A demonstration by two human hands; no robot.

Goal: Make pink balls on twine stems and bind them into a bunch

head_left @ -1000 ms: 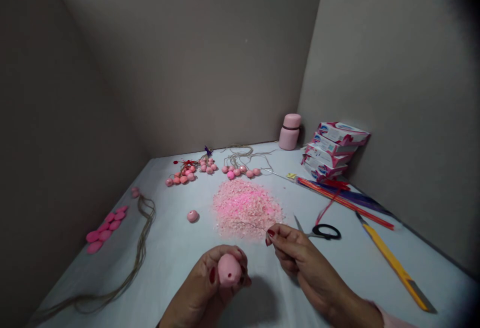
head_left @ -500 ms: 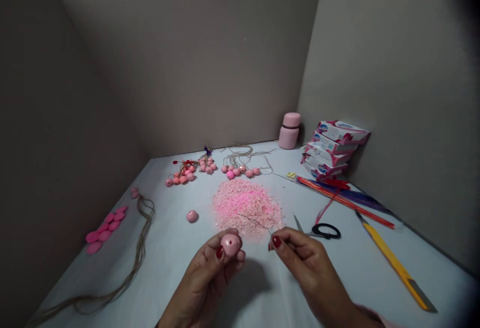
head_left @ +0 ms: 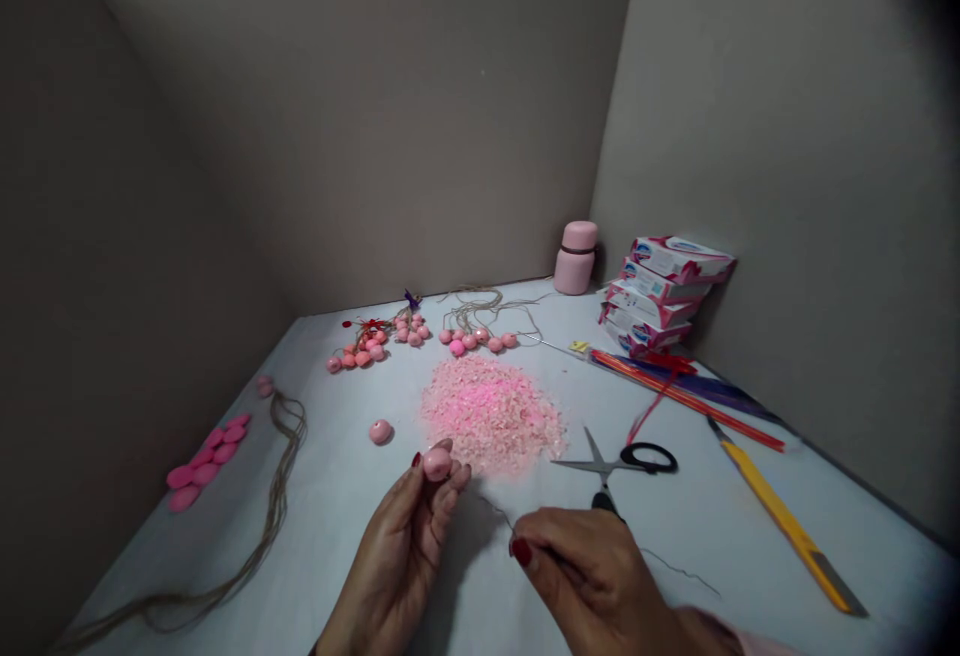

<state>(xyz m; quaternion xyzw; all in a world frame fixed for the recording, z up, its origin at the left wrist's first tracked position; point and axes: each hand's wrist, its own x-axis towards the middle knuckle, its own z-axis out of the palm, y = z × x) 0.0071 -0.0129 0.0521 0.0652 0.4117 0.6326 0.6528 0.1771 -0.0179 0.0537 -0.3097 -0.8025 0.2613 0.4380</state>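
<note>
Between the thumb and fingers of my left hand (head_left: 405, 526) is a round pink bead (head_left: 437, 464), held just in front of a heap of pink flakes (head_left: 491, 414). My right hand (head_left: 585, 576) pinches a thin twine (head_left: 495, 509). One end of the twine points left toward the bead, apart from it, and a length trails out behind the hand to the right. Open scissors (head_left: 600, 464) with black handles lie just beyond my right hand, one handle partly hidden by it. A loose pink bead (head_left: 380, 431) rests left of the flakes.
Bundles of beads on strings (head_left: 367, 348) lie at the back. On the left are flat pink pieces (head_left: 206, 466) and a long hank of twine (head_left: 277, 496). A yellow cutter knife (head_left: 787, 526), stacked boxes (head_left: 664, 291) and a pink flask (head_left: 576, 258) stand or lie on the right.
My left hand has moved slightly up and left, turning the bead. My right hand has come lower and left with the twine, uncovering more of the scissors.
</note>
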